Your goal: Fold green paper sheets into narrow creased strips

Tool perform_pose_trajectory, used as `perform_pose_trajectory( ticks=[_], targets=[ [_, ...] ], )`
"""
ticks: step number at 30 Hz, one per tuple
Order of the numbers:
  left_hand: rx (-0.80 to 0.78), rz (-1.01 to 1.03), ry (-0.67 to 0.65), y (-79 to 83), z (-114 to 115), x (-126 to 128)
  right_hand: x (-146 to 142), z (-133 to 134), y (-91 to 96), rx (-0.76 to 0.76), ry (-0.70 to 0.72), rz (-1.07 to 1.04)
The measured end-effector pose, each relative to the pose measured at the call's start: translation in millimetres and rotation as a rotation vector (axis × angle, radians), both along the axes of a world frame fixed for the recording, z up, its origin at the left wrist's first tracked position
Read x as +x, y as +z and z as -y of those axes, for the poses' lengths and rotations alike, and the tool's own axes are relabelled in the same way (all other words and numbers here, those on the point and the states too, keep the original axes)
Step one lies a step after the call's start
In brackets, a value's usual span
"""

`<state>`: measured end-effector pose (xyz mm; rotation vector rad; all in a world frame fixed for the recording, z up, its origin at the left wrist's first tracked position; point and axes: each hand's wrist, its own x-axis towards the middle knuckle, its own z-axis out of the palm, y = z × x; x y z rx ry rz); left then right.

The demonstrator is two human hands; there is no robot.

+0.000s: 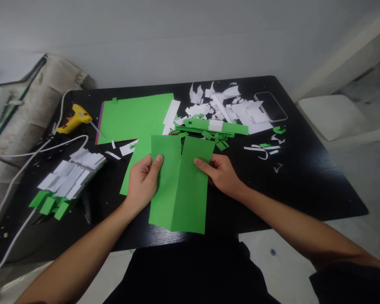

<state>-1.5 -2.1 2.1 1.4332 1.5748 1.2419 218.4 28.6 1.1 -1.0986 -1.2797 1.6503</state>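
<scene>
Between my two hands is a green paper sheet point(164, 190) with a lengthwise crease down its middle and a short split along the crease at the top edge. My left hand point(145, 179) pinches its left side, thumb on the front. On the right side my right hand point(223, 173) does the same; its other fingers are partly hidden behind the paper. Another green sheet point(131, 173) lies on the table under and behind the left hand. Farther back rests a stack of coloured sheets point(133, 116), green on top, with red and purple edges showing.
White and green paper scraps point(205, 109) are heaped at the back, beside folded green strips point(212, 126). A phone point(272, 107) lies at the back right. To the left are a yellow glue gun point(75, 119), its white cord point(11, 185) and a bundle of white and green paper pieces point(71, 175).
</scene>
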Motion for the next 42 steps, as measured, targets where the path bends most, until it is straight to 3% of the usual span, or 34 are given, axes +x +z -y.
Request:
perform_pose_trajectory(
  ticks=[17,26,32,42],
  targets=[
    [0.069,0.029,0.086,-6.0,-2.5,-4.4,1.7,-1.8,-3.4,0.024,-0.105,0.074],
    [0.042,0.075,0.085,-3.0,-4.2,-5.1,2.5,0.9,-5.2,-0.066,0.166,0.002],
    [-0.056,0.145,-0.005,4.5,-4.9,-4.9,2.9,1.3,-4.9,-0.033,0.073,0.034],
    [0.081,0.011,0.055,-3.1,0.0,1.4,0.1,3.5,-1.4,-0.060,0.018,-0.014]
  ],
)
